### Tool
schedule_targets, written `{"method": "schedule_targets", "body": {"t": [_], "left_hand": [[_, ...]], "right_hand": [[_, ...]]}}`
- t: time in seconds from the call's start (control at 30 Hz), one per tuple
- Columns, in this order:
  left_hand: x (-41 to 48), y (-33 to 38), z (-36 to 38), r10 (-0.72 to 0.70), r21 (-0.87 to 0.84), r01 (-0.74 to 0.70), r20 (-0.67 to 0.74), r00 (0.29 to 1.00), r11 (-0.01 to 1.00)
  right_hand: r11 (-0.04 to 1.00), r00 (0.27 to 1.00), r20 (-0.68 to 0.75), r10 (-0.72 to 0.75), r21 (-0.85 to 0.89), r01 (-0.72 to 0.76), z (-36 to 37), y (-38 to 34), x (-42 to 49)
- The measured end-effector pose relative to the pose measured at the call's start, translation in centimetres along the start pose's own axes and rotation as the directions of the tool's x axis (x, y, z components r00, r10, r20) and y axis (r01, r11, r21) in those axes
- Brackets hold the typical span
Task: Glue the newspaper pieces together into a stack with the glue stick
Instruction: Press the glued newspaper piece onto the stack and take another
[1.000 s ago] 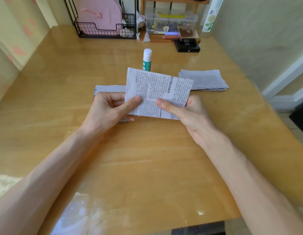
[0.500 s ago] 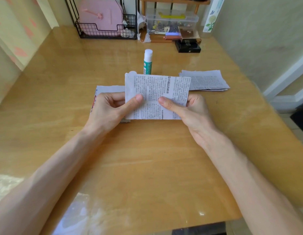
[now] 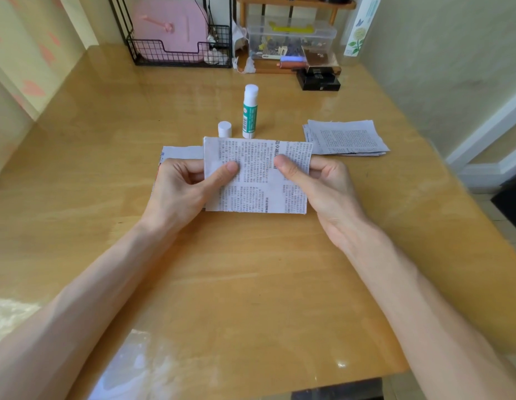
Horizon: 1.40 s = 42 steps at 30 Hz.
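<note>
**Me:** Since a second ago I have brought the newspaper piece (image 3: 259,174) down and levelled it. It was tilted and hid the foot of the glue stick (image 3: 249,114). Now the whole stick shows, with its white cap (image 3: 224,129) standing just beside it on the left.

**Friend:** How are you holding the piece?

**Me:** With both hands. My left hand (image 3: 181,192) pinches the left edge, with the thumb (image 3: 222,176) flat on the printed face and the fingers curled behind. My right hand (image 3: 323,186) does the same at the right edge, its thumb (image 3: 288,168) lying on top near the middle.

**Friend:** And where is it?

**Me:** Over the middle of the table (image 3: 251,284), just in front of the glue stick, which stands upright. More newspaper (image 3: 181,151) sticks out to the left from under the piece, behind my left hand. Whether the piece already lies on it or hangs just above, I cannot tell from this angle.

**Friend:** What else is around?

**Me:** A loose pile of cut pieces (image 3: 346,137) lies to the right, near my right hand but apart from it. Along the far edge stand a black wire basket (image 3: 178,53) with something pink in it, a clear plastic box (image 3: 291,39) and a small black box (image 3: 318,80).
</note>
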State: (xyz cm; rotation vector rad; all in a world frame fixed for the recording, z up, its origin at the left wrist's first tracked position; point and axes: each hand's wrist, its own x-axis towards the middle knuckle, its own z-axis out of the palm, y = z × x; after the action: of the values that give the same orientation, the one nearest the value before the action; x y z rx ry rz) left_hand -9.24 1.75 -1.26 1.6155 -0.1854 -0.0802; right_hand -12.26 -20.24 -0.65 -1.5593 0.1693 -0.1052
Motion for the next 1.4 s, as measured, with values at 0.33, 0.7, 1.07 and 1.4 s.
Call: {"method": "schedule_targets", "body": {"t": [0.33, 0.7, 1.07, 1.4], "left_hand": [[0.2, -0.1, 0.0, -0.017, -0.028, 0.015, -0.084, 0.996, 0.999], [1.5, 0.2, 2.3, -0.019, -0.046, 0.014, -0.103, 0.994, 0.999], [4.4, 0.8, 6.9, -0.072, -0.103, 0.066, -0.05, 0.996, 0.993], [7.0, -0.7, 11.0, 0.067, 0.032, -0.069, 0.046, 0.997, 0.997]], "right_hand": [[0.993, 0.992, 0.049, 0.116, -0.026, -0.114, -1.3, -0.6, 0.5], [0.996, 0.99, -0.108, 0.087, 0.045, -0.083, -2.7, -0.1, 1.5], [0.998, 0.946, -0.32, 0.06, 0.025, -0.055, -6.6, 0.4, 3.9], [1.0, 0.846, -0.534, -0.017, -0.012, 0.012, -12.4, -0.8, 8.8]]}}
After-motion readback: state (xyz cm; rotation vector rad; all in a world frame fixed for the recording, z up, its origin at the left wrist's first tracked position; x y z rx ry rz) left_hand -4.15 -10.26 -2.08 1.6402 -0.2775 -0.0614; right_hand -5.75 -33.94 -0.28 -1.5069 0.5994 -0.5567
